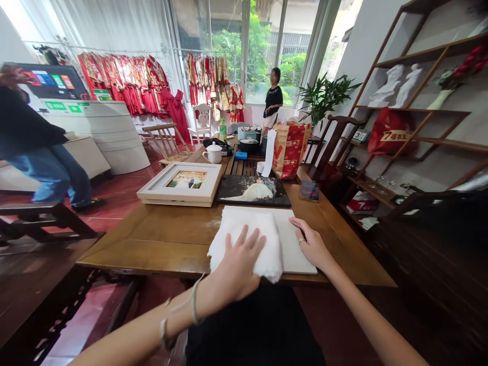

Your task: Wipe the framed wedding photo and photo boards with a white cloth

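Note:
My left hand [240, 259] lies flat, fingers spread, on a folded white cloth [229, 223]. Beneath the cloth is a flat white panel [292, 244], whose left part the cloth covers. At the panel's right edge, my right hand [310, 241] grips it with bent fingers; a ring shows on one finger. Just behind the panel lies a dark picture panel [253, 190] showing a white gown. To its left is a thick, pale framed photo [181, 184], lying face up. All of these rest on a brown wooden table [152, 241].
Farther back on the table stand a white lidded teacup [213, 152], a green-capped bottle [222, 129], a blue box [241, 155] and a red-and-tan paper bag [290, 150]. One person [273, 99] stands by the window, another [41, 142] at left. Wooden shelves [423, 112] line the right.

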### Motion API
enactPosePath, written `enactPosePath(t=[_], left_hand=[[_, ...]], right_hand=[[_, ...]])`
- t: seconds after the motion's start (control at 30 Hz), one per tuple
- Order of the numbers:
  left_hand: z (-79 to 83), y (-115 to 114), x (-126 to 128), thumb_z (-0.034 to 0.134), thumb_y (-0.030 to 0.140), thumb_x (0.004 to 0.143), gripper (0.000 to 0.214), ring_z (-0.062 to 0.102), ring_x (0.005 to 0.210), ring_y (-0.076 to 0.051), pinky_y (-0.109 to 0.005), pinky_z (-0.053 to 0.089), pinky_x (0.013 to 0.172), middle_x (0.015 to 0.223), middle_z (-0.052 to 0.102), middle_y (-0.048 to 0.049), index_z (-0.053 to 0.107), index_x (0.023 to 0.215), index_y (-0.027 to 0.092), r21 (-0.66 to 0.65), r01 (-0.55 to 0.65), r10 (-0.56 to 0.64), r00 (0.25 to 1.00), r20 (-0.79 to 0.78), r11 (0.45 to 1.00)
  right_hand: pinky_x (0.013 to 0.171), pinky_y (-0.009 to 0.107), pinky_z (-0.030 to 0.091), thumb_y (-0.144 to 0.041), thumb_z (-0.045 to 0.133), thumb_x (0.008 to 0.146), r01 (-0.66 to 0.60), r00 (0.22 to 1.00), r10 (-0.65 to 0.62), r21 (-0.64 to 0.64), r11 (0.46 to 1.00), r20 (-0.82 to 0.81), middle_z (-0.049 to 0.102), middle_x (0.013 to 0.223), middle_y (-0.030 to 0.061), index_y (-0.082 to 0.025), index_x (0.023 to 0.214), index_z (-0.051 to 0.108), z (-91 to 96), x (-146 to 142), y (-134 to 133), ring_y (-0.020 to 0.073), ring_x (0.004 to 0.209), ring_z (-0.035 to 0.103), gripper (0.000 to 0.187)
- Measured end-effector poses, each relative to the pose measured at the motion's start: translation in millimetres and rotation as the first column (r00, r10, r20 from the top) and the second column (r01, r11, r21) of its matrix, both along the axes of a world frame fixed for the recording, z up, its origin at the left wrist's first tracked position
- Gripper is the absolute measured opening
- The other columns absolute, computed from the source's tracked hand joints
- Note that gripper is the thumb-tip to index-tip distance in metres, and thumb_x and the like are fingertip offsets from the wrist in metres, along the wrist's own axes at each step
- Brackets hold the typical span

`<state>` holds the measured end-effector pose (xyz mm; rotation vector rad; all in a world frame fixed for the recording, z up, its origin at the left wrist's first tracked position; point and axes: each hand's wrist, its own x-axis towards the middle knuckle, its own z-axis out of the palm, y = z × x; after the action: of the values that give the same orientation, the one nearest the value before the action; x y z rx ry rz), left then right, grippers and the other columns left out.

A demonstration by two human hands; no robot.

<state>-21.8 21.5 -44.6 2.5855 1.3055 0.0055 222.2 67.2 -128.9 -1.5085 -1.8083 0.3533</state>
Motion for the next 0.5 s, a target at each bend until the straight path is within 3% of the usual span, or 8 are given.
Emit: enactPosePath(t=[0.1,0.2,0.3,0.5], left_hand=[[4.3,-30,-19,0.049,0.010,0.053,0.097,0.002,0.141,-0.033,-0.064,0.010,0.108,0.155,0.013,-0.0044,0.025,0.146,0.021,-0.092,0.032,-0.035,0.999,-0.035,0.995],[3.3,-35,-32,0.049,0.011,0.053,0.096,0.005,0.142,-0.032,-0.061,0.011,0.110,0.154,0.015,-0.0026,0.027,0.146,0.022,-0.074,0.048,-0.050,0.998,-0.026,0.996],[-3.7,-11,-38,0.050,0.013,0.057,0.090,0.010,0.141,-0.031,-0.062,0.014,0.109,0.153,0.021,-0.0032,0.030,0.144,0.022,0.015,0.003,-0.003,1.000,-0.009,1.000],[-23.2,63,-39,0.050,0.013,0.065,0.079,0.014,0.141,-0.031,-0.063,0.015,0.107,0.152,0.025,-0.0043,0.034,0.142,0.020,0.174,-0.104,0.104,0.995,0.008,0.979]], right_hand=[[0.105,0.044,0.039,-0.020,0.035,0.087,0.006,1.000,-0.006,-0.004,1.000,-0.004,0.059,0.128,0.0142,-0.016,0.122,0.049,0.7,-3,-1,0.0223,0.122,0.054,0.038],[0.104,0.044,0.040,-0.021,0.035,0.087,0.019,1.000,-0.019,-0.013,1.000,-0.003,0.059,0.129,0.0134,-0.017,0.122,0.049,1.4,-10,-2,0.0222,0.122,0.054,0.038],[0.104,0.044,0.040,-0.021,0.035,0.087,0.021,1.000,-0.021,-0.022,1.000,0.008,0.059,0.129,0.0129,-0.017,0.123,0.049,2.9,-17,-3,0.0222,0.122,0.054,0.038],[0.104,0.042,0.041,-0.022,0.036,0.087,0.023,1.000,-0.023,-0.021,1.000,-0.003,0.060,0.128,0.0119,-0.018,0.123,0.049,0.7,-19,2,0.0216,0.122,0.053,0.039]])
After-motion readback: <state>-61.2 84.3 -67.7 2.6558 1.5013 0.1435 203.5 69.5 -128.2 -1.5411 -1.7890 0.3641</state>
